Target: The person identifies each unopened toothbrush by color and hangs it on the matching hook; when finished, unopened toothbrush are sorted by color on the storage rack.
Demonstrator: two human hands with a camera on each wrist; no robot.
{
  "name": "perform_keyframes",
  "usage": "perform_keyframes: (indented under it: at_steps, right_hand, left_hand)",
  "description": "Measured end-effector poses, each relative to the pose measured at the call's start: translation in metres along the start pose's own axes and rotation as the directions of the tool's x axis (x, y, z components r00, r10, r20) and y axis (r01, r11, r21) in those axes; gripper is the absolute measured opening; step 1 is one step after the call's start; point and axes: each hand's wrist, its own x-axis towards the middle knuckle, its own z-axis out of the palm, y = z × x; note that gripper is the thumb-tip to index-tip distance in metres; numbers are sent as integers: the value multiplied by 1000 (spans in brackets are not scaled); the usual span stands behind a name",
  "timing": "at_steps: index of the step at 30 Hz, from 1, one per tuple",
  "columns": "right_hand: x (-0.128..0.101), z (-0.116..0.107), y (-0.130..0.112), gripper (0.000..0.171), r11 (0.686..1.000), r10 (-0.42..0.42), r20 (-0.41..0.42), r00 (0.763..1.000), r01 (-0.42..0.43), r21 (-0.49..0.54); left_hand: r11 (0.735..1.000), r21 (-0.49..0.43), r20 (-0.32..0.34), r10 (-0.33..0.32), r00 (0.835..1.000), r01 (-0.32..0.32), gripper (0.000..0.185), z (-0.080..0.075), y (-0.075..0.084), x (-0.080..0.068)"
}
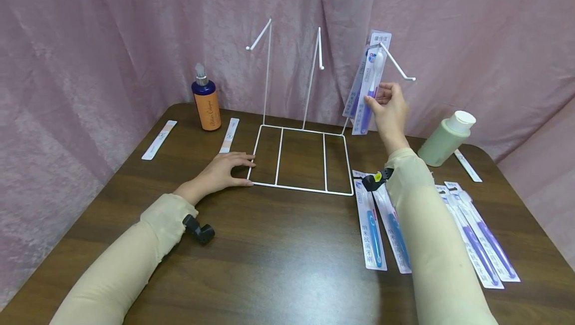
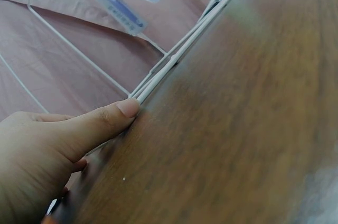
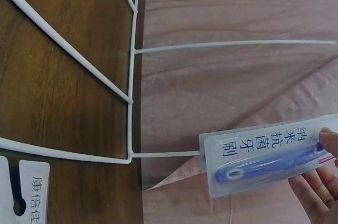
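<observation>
My right hand (image 1: 392, 113) pinches a packaged purple toothbrush (image 1: 370, 88) by its lower half, thumb in front. The top of that pack is at the right hook (image 1: 397, 60) of a white wire rack (image 1: 301, 187). Another packaged toothbrush (image 1: 355, 90) hangs behind it, partly covered. In the right wrist view, the held pack (image 3: 264, 155) shows its purple handle end beside the rack's upright. My left hand (image 1: 220, 170) rests at the rack's front left corner, and the left wrist view has the thumb (image 2: 113, 118) touching the wire there. The left and middle hooks are bare.
Blue toothbrush packs (image 1: 370, 230) and purple toothbrush packs (image 1: 480, 240) lie on the table's right side. A green bottle (image 1: 442, 140) stands back right, an orange and blue pump bottle (image 1: 207, 105) back left. Thin white packets (image 1: 159, 140) lie around. A pink curtain (image 1: 135, 40) hangs behind.
</observation>
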Motion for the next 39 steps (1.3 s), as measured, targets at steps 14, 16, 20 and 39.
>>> perform_keyframes:
  at_steps: [14,16,20,39]
  right_hand:
    - [12,12,-1,48,999,33,50,998,-32,-24]
    - [13,11,-1,50,999,35,55,998,-32,-44]
    - [15,8,-2,51,997,37,74,997,-31,-75]
    - [16,-41,-22,64,980,3,161,987,29,-197]
  left_hand:
    - [1000,15,-11,21,1000,-21,54,2,-2,0]
    - [1000,12,-12,21,1000,-20,54,2,-2,0]
    - [999,10,-18,32,999,-32,55,1,0,1]
    - [1000,-2,-9,6,1000,-6,55,-1,-2,-3]
